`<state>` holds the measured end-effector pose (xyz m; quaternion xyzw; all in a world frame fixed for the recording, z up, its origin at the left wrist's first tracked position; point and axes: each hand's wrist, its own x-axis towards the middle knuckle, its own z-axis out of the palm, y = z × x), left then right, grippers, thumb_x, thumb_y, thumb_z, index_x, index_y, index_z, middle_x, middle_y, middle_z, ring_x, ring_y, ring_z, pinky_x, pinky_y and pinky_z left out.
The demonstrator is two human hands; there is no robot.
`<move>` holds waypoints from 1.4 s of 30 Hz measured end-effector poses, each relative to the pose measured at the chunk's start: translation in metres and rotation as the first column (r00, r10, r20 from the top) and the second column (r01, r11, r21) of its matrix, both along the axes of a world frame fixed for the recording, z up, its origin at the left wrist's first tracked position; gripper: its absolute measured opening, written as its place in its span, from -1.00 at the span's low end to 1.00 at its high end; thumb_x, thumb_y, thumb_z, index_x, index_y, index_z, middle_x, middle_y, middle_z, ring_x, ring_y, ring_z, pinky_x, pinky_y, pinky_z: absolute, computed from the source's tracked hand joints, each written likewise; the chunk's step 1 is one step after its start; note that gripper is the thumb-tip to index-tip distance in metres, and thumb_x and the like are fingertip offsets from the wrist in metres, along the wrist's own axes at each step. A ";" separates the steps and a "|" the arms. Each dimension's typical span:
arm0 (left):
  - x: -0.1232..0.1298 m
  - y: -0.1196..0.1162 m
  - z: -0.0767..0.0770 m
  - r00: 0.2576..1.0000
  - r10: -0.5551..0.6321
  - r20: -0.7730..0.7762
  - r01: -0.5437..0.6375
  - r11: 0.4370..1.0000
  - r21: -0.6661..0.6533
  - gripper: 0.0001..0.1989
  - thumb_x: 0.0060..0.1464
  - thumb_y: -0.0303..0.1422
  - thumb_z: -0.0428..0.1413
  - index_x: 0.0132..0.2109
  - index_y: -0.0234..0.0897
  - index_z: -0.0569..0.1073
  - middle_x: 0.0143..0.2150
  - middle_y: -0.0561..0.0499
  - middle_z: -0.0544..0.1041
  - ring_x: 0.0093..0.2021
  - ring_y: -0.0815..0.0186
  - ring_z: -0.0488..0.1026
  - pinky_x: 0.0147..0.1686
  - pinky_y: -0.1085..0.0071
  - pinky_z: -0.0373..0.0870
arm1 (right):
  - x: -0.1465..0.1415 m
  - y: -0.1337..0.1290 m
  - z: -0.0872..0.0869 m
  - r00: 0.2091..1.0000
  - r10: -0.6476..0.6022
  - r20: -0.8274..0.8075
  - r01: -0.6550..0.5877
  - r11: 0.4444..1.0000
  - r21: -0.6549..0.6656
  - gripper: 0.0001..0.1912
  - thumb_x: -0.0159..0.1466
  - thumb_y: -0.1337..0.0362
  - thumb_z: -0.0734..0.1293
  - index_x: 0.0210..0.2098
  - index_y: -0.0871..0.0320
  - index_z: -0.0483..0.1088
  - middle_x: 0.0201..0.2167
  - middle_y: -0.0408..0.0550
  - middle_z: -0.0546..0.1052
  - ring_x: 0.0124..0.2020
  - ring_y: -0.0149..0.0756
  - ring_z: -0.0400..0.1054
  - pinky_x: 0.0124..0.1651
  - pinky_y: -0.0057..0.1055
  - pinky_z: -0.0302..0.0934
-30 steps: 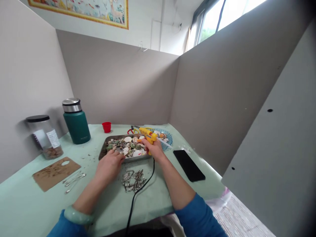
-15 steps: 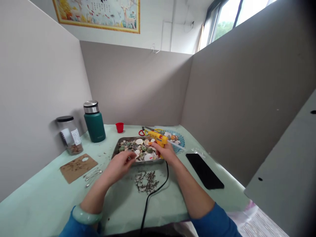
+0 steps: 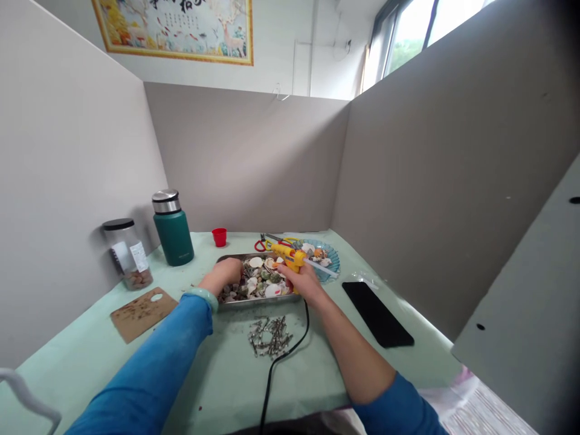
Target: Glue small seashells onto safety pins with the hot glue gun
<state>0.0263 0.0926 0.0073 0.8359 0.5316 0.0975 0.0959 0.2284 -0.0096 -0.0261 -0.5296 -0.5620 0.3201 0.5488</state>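
My right hand is closed round a yellow hot glue gun, held over the right side of a metal tray. A pale glue stick juts from the back of the gun, and its black cord runs down to the table's front edge. Seashells of several sizes fill the tray. My left hand reaches into the tray's left part with fingers bent down among the shells; its fingertips are hidden. Small metal clasps lie piled in front of the tray.
Behind the tray are scissors and a blue plate of shells. A black phone-like slab lies right. At left stand a green flask, a lidded jar, a red cup and a brown card. Partitions surround the table.
My left hand has moved forward from the tray's front edge into the shells, its blue sleeve now further over the table. The right hand keeps the glue gun in nearly the same spot.
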 end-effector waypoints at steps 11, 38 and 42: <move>-0.014 0.000 -0.004 0.984 -0.008 0.177 0.039 0.984 -0.174 -0.70 -0.06 -0.37 0.04 -0.15 -0.33 0.50 -0.32 -0.03 0.57 -0.55 0.40 0.41 -0.56 0.53 0.29 | -0.002 0.000 0.002 1.000 -0.003 -0.020 0.003 1.000 0.000 -0.67 0.09 0.01 0.33 -0.38 0.17 0.39 -0.75 -0.25 0.30 -0.73 -0.45 0.18 -0.67 -0.53 0.15; -0.016 -0.021 -0.016 0.964 -0.066 0.259 0.059 0.998 0.036 -0.68 -0.17 -0.45 0.07 -0.21 -0.27 0.57 -0.32 -0.01 0.57 -0.32 0.28 0.44 -0.30 0.46 0.34 | -0.006 -0.009 0.012 0.999 0.013 -0.039 -0.013 1.000 -0.017 -0.72 0.10 0.07 0.33 -0.39 0.18 0.37 -0.76 -0.27 0.28 -0.73 -0.47 0.16 -0.65 -0.53 0.14; -0.023 -0.024 -0.011 0.965 -0.044 0.257 0.034 0.999 0.041 -0.70 -0.22 -0.52 0.04 -0.31 -0.26 0.58 -0.38 0.00 0.54 -0.38 0.31 0.41 -0.35 0.46 0.32 | -0.007 -0.011 0.014 0.999 -0.001 -0.035 0.000 0.999 -0.041 -0.72 0.09 0.07 0.34 -0.41 0.19 0.37 -0.76 -0.26 0.28 -0.74 -0.47 0.15 -0.66 -0.52 0.14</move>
